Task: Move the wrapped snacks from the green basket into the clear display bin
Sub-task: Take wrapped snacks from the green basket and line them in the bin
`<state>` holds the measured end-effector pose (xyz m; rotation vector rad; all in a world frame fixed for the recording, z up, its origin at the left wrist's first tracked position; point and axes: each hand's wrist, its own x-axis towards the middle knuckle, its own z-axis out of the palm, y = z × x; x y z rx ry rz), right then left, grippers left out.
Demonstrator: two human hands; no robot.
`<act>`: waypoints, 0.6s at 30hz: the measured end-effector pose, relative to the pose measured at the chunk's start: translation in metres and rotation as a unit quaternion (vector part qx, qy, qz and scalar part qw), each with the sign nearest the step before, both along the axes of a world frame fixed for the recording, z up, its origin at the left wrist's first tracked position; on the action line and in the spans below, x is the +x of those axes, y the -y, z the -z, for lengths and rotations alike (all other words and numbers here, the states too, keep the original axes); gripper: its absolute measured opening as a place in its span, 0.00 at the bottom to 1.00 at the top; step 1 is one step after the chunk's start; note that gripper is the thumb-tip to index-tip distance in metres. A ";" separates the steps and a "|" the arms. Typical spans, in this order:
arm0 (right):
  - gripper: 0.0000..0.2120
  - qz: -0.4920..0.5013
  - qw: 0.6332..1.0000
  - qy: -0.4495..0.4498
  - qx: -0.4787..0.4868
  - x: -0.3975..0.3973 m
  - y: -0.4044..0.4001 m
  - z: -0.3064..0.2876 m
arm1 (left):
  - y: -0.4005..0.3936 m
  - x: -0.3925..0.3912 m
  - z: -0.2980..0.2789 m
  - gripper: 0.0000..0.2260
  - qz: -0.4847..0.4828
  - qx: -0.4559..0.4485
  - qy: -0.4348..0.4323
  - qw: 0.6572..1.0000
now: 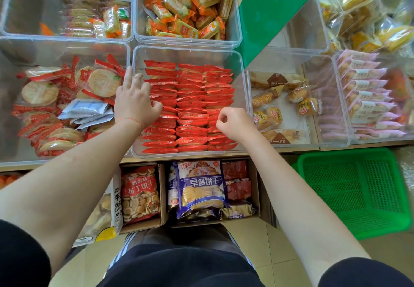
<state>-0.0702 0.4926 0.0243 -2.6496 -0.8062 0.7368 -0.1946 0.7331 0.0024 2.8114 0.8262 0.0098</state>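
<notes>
The clear display bin (243, 85) sits in the middle of the shelf, packed with three columns of red wrapped snacks (190, 107). My left hand (134, 100) lies on the left column. Its index finger is straight along the bin's left wall, and its other fingers and thumb curl into the packets. My right hand (235, 123) hovers over the near end of the right column, fingers curled into a loose fist with nothing visible in it. The green basket (356, 192) stands low at the right, below the shelf, and shows only its mesh floor.
Other clear bins surround the middle one: round rice crackers (44, 94) at left, orange packets (186, 6) behind, small breads (280, 105) and pink packets (367, 94) at right. A green carton (273, 11) leans at the back right. Cardboard boxes with biscuit bags (201, 190) stand below the shelf.
</notes>
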 end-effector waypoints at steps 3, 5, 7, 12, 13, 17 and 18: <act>0.04 -0.011 1.000 0.016 -0.024 -0.001 -0.002 0.004 | 0.000 0.000 0.000 0.20 0.001 0.003 -0.002 1.000; 0.04 -0.064 0.995 -0.005 -0.074 -0.005 -0.009 0.010 | 0.000 0.000 -0.001 0.20 0.001 0.004 -0.003 1.000; 0.06 -0.086 0.992 -0.007 -0.095 -0.005 -0.015 0.009 | 0.000 0.000 -0.001 0.20 0.000 0.003 -0.005 1.000; 0.07 0.019 0.993 0.113 0.007 0.005 -0.019 0.001 | 0.000 0.000 -0.002 0.19 -0.001 -0.001 -0.005 1.000; 0.09 0.021 0.990 0.138 0.029 0.006 -0.022 0.003 | 0.000 0.000 -0.002 0.19 -0.002 -0.002 -0.004 1.000; 0.31 -0.053 0.994 0.091 -0.037 0.009 -0.035 0.023 | -0.001 0.001 -0.002 0.19 -0.003 -0.004 -0.001 1.000; 0.33 -0.061 0.993 0.079 -0.066 0.009 -0.036 0.029 | -0.001 0.001 -0.002 0.19 -0.003 -0.005 0.003 1.000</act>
